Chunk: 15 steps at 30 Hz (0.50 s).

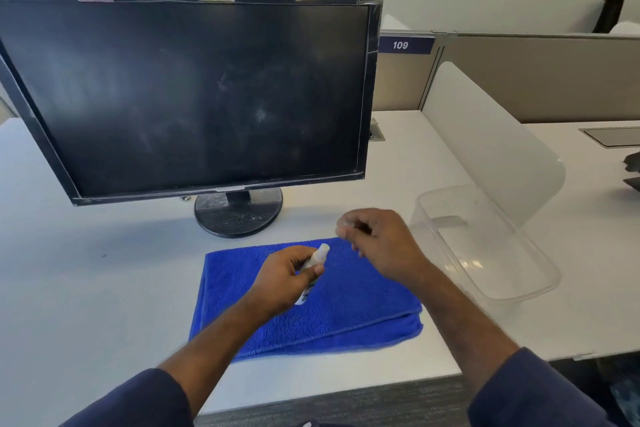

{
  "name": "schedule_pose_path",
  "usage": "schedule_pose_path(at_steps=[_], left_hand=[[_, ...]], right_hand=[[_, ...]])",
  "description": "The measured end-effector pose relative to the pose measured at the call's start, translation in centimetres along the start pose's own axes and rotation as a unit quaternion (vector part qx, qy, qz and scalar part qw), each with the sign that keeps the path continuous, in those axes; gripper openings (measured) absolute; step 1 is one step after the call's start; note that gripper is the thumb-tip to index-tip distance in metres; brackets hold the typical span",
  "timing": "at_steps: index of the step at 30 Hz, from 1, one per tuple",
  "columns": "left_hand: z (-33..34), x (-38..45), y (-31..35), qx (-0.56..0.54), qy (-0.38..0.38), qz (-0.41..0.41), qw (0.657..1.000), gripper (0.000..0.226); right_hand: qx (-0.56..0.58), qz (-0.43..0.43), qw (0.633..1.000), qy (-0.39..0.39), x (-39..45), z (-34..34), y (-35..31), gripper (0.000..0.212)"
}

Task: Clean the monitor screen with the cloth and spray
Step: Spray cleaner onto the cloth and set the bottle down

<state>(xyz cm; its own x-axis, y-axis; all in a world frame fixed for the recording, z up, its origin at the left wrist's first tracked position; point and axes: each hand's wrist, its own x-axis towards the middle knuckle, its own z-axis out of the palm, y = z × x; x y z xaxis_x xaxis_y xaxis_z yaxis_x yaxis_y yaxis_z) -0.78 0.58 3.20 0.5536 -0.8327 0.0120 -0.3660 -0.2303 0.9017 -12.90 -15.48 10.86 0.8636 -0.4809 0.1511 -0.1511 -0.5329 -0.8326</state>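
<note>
At frame centre, over a folded plush blue cloth point(311, 302), the left hand point(284, 282) grips a slim white spray point(313, 265) while the right hand point(377, 246) pinches something small and blurred, below the dusty, glossy monitor point(187, 94).

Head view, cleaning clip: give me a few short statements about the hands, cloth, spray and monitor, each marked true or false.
1. The left hand grips the spray bottle. True.
2. The blue cloth is pressed against the monitor screen. False: it lies folded on the desk.
3. The right hand holds the cloth. False: it hovers above it, fingers pinched.
4. The clear plastic tub sits right of the cloth. True.
</note>
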Motion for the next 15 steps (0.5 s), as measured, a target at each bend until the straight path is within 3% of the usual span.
schedule_pose_path(at_steps=[3,6,15], left_hand=[[0.0,0.2,-1.0,-0.023,0.039,-0.020,0.999,0.007],[-0.1,1.3,-1.4,-0.033,0.064,-0.024,0.997,0.004],[-1.0,3.9,-2.4,-0.026,0.110,-0.038,0.993,0.026]], right_hand=[[-0.001,0.023,0.995,0.094,1.3,-1.1,1.0,0.008],[-0.020,0.067,0.992,0.106,2.6,-1.6,2.6,0.008],[-0.027,0.207,0.957,0.200,7.6,-0.3,9.1,0.012]])
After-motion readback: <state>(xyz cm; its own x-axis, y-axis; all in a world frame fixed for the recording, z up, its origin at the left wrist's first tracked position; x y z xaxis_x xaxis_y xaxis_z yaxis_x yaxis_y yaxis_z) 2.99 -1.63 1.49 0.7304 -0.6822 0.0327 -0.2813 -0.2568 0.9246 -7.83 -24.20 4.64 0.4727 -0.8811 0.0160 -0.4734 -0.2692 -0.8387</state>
